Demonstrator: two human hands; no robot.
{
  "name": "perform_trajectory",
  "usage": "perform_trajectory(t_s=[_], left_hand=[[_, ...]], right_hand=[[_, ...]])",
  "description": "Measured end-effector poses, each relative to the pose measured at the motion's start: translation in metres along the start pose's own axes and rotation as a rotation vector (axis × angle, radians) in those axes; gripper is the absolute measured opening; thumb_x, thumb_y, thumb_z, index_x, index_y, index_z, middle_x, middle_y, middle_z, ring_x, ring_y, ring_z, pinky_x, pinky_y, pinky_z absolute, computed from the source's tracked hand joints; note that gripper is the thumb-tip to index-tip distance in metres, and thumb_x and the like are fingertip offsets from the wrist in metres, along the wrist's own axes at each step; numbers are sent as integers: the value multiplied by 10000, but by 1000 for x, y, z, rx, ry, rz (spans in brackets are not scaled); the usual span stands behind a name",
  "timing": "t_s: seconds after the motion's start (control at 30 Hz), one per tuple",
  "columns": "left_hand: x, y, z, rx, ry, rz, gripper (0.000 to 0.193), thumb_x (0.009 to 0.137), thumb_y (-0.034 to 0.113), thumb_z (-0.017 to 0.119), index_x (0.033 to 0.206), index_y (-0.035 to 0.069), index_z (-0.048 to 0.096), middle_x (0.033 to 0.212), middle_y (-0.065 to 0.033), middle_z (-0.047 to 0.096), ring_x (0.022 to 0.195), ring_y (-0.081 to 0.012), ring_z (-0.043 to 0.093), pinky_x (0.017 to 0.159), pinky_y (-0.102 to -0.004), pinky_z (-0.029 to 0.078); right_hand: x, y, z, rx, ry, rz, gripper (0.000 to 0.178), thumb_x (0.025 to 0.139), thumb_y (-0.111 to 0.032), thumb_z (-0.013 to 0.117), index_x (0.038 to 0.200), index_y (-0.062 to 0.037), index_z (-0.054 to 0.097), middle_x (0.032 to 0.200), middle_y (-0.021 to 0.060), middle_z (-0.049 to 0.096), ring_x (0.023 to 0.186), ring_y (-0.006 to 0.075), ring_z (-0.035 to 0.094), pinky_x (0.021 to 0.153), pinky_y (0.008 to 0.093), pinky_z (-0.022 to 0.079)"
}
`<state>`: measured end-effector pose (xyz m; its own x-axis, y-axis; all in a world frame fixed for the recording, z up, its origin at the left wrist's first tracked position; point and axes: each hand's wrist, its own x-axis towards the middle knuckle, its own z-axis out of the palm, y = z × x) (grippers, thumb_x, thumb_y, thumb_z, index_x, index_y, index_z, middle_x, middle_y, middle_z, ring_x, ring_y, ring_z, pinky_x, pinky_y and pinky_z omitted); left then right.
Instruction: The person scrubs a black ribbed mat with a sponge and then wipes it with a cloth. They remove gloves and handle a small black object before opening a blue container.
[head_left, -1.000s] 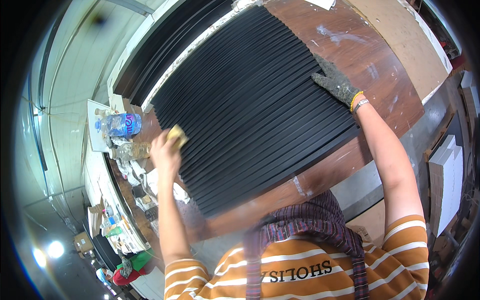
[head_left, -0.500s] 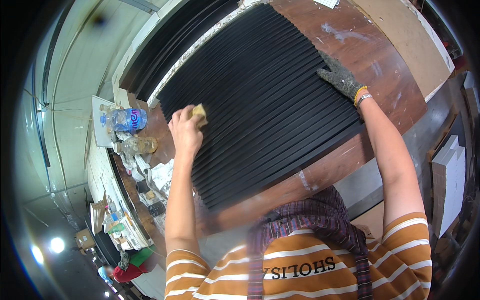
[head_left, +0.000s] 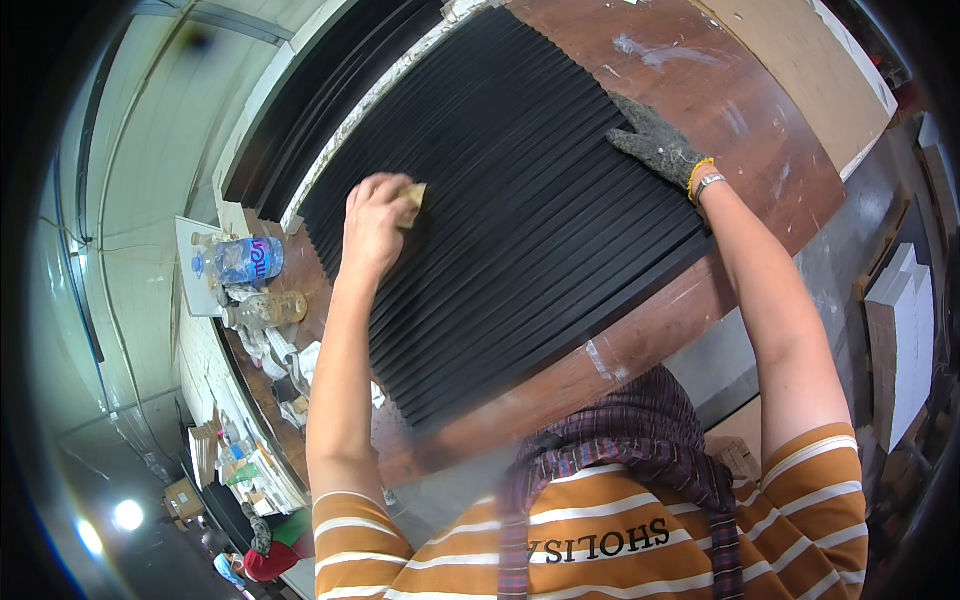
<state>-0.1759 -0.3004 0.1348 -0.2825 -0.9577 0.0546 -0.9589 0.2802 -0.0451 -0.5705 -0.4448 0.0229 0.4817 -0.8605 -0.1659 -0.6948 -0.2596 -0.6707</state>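
Head view, at the far left: a blue-tinted bottle (head_left: 255, 260) lies on its side, with a cloudy bottle (head_left: 270, 309) just below it, both near the left ends of the black strips. Next comes my bare left hand (head_left: 375, 222), slightly blurred, pinching a small yellow pad (head_left: 415, 203) over the left part of the strips; I cannot tell how firmly it presses. The black strips (head_left: 510, 210) lie side by side on the brown tabletop (head_left: 745, 140), filling the middle. At their right ends rests my right hand (head_left: 655, 142) in a grey glove, fingers together and thumb held apart, gripping nothing. Farther right, well apart from me, stand white boards (head_left: 903, 340).
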Motion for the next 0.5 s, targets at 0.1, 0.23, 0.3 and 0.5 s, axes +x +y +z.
perform_trajectory(t_s=[0.1, 0.23, 0.3, 0.5], left_hand=[[49, 28, 20, -68, 270, 208, 277, 753, -86, 614, 960, 42, 746, 1285, -64, 679, 1258, -304, 591, 1068, -462, 488], [120, 84, 42, -150, 216, 235, 340, 788, -25, 704, 1085, 128, 764, 1336, -24, 650, 1320, -276, 542, 1141, -420, 438], [121, 88, 37, -122, 144, 253, 266, 828, 23, 712, 1058, 139, 779, 1329, -3, 655, 1320, -250, 544, 1144, -405, 436], [57, 42, -6, 24, -96, 71, 155, 798, 10, 702, 901, 90, 785, 1260, -12, 690, 1268, -254, 585, 1081, -474, 445]], right_hand=[[1, 0, 1, 3, 26, -34, 808, 976, -593, 549, 1602, -126, 344, 1645, 152, 355, 1534, 356, 284, 1263, 431, 230], [3, 1, 2, -9, 31, -28, 807, 972, -594, 554, 1601, -133, 346, 1641, 153, 363, 1526, 360, 301, 1261, 429, 233], [4, 2, 3, -20, 43, -29, 810, 970, -596, 555, 1602, -135, 346, 1641, 153, 364, 1526, 360, 302, 1261, 431, 233], [1, 4, 6, -8, 55, -17, 824, 966, -624, 542, 1606, -145, 341, 1645, 144, 359, 1533, 365, 287, 1263, 447, 229]])
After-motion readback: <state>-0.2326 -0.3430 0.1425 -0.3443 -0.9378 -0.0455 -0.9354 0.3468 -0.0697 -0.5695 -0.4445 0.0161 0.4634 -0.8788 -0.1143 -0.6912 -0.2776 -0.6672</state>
